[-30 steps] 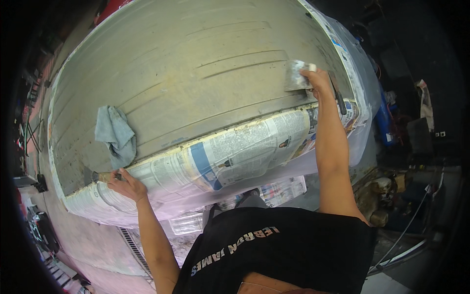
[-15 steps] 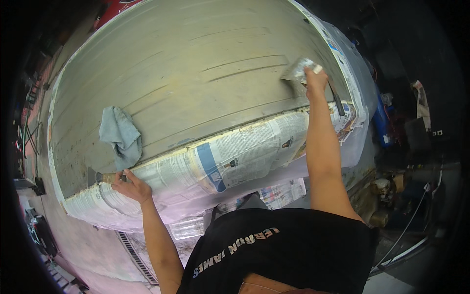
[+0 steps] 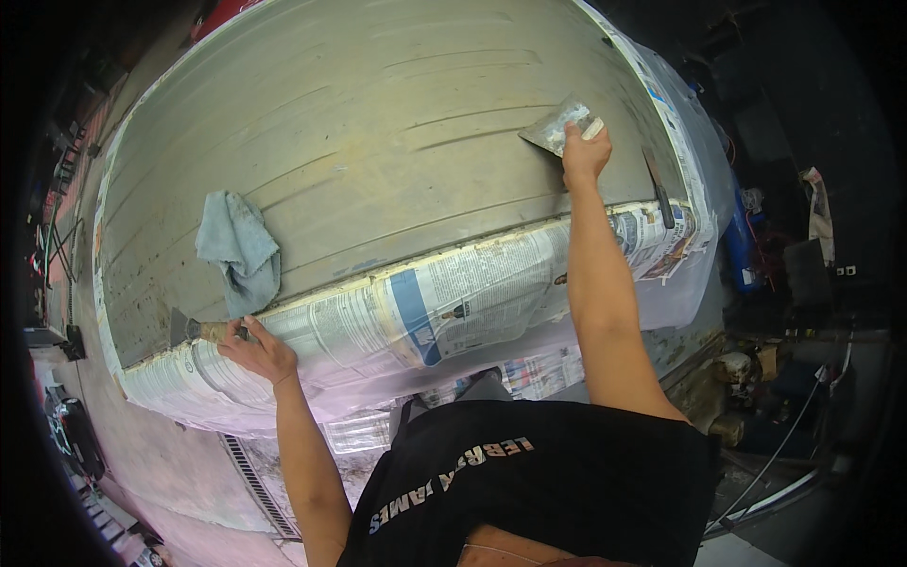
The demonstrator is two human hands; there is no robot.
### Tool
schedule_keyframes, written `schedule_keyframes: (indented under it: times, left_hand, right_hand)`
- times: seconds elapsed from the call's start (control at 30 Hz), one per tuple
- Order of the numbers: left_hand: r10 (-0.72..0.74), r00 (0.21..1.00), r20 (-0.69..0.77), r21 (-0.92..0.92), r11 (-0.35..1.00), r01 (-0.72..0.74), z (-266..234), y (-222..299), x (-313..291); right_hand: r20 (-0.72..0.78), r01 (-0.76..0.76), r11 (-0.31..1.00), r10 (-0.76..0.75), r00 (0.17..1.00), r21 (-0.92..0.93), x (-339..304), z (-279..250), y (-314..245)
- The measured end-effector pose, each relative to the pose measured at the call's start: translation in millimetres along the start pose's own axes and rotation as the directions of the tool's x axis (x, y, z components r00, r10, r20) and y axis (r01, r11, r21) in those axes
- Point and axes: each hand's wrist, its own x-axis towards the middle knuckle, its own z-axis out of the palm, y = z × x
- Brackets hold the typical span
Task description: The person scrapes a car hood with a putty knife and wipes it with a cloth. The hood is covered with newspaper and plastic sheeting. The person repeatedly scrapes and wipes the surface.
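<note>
Holds a wide spreader (image 3: 557,128) in the right hand (image 3: 586,156), over the right part of a large grey-green ribbed panel (image 3: 312,123), in from the right edge and beyond the near one. Opens leftward from the blade onto a broad stretch of panel, crossed by shallow ribs, as far as a crumpled blue-grey cloth (image 3: 241,250). Opens on the far side too, toward a pale taped edge. Narrows to the right, near a dark-handled blade tool (image 3: 660,194) lying close to the right edge, handle reaching onto newspaper (image 3: 472,293). Ends nearside at a ragged, yellowish tape line, then newspaper and clear plastic sheeting folded down over the side.

Grips a scraper (image 3: 213,331) in the left hand (image 3: 260,352) at the near left edge, just beside the cloth, blade pointing left, forearm across the newspaper.

Looks flat and broad-bladed, the spreader: metallic grey, smeared with whitish paste, pale along the handle, tilted with one corner aimed left. Cannot tell whether touching the panel. Clamped around the spreader's handle, the right fingers; curled around the scraper's tan, stained handle, the left ones. Flares to a dull grey blade at the scraper's tip.
</note>
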Motion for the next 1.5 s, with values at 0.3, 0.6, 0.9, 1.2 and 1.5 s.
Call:
schedule_keyframes:
  times: [0.3, 0.6, 0.9, 1.2, 1.5]
  left_hand:
    - [0.010, 1.000, -0.003, 0.024, 1.000, -0.010, 0, 0, 0]
    - [0.010, 1.000, -0.008, 0.016, 1.000, -0.010, 1, 2, 1]
    - [0.018, 1.000, 0.011, 0.015, 1.000, -0.019, 2, 3, 1]
    - [0.025, 1.000, -0.004, -0.014, 1.000, -0.025, 2, 0, -1]
    - [0.027, 0.999, 0.022, 0.025, 0.999, -0.028, 2, -3, 1]
  right_hand:
    - [0.007, 0.184, 0.963, -0.186, 0.982, -0.196, 0, 6, -12]
    - [0.094, 0.164, 0.979, -0.176, 0.980, 0.122, -33, 21, -51]
    - [0.143, 0.078, 0.995, -0.086, 0.986, 0.059, 28, -23, -10]
    - [0.281, 0.208, 0.959, -0.257, 0.925, 0.194, 22, -15, -19]
    - [0.322, 0.364, 0.922, -0.387, 0.864, 0.132, 37, -3, -18]
